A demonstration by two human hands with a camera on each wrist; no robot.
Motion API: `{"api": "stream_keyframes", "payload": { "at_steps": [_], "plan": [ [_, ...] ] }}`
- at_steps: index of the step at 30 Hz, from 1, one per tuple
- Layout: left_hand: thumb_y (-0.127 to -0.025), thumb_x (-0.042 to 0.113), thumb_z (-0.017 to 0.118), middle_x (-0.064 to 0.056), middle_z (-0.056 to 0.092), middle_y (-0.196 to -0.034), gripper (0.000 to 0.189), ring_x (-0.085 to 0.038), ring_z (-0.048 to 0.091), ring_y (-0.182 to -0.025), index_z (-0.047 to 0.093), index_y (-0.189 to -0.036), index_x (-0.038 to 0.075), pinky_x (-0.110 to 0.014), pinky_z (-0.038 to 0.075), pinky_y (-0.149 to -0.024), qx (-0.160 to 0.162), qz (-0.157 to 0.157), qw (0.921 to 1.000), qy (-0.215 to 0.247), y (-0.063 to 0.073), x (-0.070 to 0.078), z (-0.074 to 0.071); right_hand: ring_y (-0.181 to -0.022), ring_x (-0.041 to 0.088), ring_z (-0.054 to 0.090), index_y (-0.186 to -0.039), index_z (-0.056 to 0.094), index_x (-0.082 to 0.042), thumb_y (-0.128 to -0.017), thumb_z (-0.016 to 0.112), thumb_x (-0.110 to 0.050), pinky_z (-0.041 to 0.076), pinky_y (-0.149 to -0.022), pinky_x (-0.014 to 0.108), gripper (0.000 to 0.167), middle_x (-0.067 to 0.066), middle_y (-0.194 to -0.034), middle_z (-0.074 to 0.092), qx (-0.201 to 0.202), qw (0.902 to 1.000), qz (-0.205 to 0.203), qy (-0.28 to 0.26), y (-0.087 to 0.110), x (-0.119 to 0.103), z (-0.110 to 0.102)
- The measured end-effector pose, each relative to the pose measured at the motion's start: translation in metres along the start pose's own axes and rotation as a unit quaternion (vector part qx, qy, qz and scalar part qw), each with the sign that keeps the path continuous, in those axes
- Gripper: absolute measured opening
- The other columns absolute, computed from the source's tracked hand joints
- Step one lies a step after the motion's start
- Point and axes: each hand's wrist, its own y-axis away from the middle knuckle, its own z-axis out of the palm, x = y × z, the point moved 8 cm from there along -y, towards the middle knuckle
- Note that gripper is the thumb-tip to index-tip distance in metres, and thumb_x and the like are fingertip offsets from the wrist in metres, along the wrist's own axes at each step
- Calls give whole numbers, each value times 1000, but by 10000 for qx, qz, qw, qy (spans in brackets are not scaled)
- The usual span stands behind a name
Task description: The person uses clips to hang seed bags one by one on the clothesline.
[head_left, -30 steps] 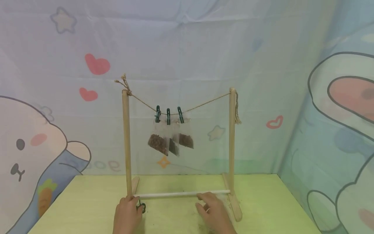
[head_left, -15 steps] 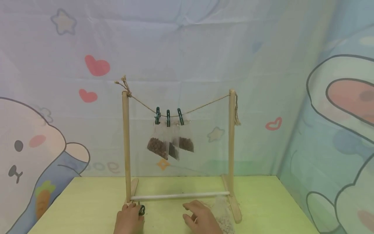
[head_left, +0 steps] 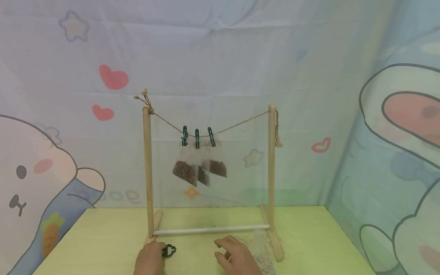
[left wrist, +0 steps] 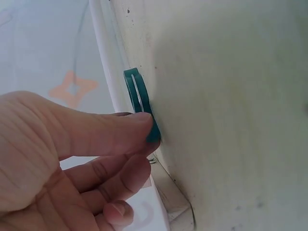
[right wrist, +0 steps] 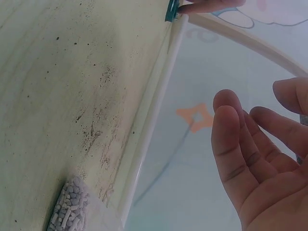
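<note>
My left hand pinches a dark green clothes peg between thumb and fingers, close over the table at the stand's left foot. In the left wrist view the peg points away from the thumb tip. My right hand hovers before the white crossbar with relaxed, slightly bent fingers and nothing in them. Beside it on the table lies a clear bag of pale pellets, partly hidden by that hand in the head view. The right wrist view shows these pellets as small balls and rods.
A wooden stand with two posts and a white crossbar holds a sagging twine. Three green pegs hang small clear bags of dark brown contents from it. Dark crumbs dot the table. A printed cloth stands behind.
My right hand has moved left, and the pellet bag now shows to its right. My left hand has lowered slightly, still holding the peg, whose ring has come into fuller view.
</note>
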Motion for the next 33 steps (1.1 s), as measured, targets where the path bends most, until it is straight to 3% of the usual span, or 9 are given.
{"api": "stream_keyframes", "payload": {
  "at_steps": [5, 12, 17, 20, 24, 27, 30, 33],
  "plan": [
    [-72, -16, 79, -14, 75, -83, 24, -23, 67, -69, 79, -88, 2, -44, 59, -61, -150, -270, 9994, 150, 3, -1, 3, -66, 1, 60, -120, 72, 4, -101, 66, -10, 52, -58, 21, 24, 16, -102, 68, -23, 10000, -11, -63, 0, -1, 1],
    [-71, -18, 78, -11, 74, -78, 24, -20, 64, -65, 78, -84, 2, -44, 58, -60, -150, -145, 9997, 157, 3, 1, 2, -66, 1, 60, -120, 72, 4, -101, 66, -11, 52, -59, 21, 25, 16, -102, 68, -84, 9999, -3, -81, 0, 0, 2],
    [-70, -21, 76, -11, 73, -72, 24, -19, 63, -61, 78, -78, 2, -44, 58, -58, 31, 65, 9998, 202, 2, 3, -2, -67, 2, 62, -120, 71, 4, -101, 65, -11, 52, -59, 20, 25, 15, -102, 68, -108, 9999, -16, -86, 0, 0, 3],
    [-69, -22, 74, -14, 74, -78, 26, -27, 69, -68, 79, -82, 0, -47, 59, -62, 131, 136, 9996, 199, 2, 6, -9, -67, 2, 62, -120, 72, 4, -101, 65, -11, 53, -59, 20, 25, 15, -102, 68, -101, 9999, -45, -93, 0, -1, 2],
    [-70, -18, 74, -13, 74, -81, 25, -26, 70, -71, 79, -90, -3, -45, 59, -65, 261, 537, 9978, 282, 2, 23, -27, -68, 1, 62, -121, 71, 4, -102, 65, -12, 53, -60, 20, 26, 16, -104, 69, -61, 9999, -62, -122, 0, -3, 0],
    [-72, -14, 74, -2, 69, -74, 24, -10, 56, -63, 79, -93, -1, -32, 52, -60, 297, 1043, 9932, 418, 7, 46, -43, -69, 1, 62, -123, 71, 3, -102, 66, -14, 54, -61, 21, 28, 16, -106, 70, -48, 9996, -22, -280, 1, -6, -2],
    [-73, -13, 73, 4, 63, -72, 28, -4, 45, -62, 78, -98, -1, -24, 44, -56, 272, 1555, 9850, 689, 16, 74, -60, -72, 1, 63, -127, 69, 3, -102, 67, -17, 55, -63, 22, 32, 17, -108, 70, -89, 9987, -1, -504, 1, -9, -3],
    [-73, -15, 74, 7, 60, -73, 33, -2, 45, -62, 77, -103, 0, -22, 43, -56, 240, 2137, 9730, 839, 27, 100, -72, -75, 2, 65, -133, 65, 4, -101, 69, -19, 56, -64, 23, 40, 20, -114, 68, -213, 9970, -20, -748, 1, -14, -2]
  ]
}}
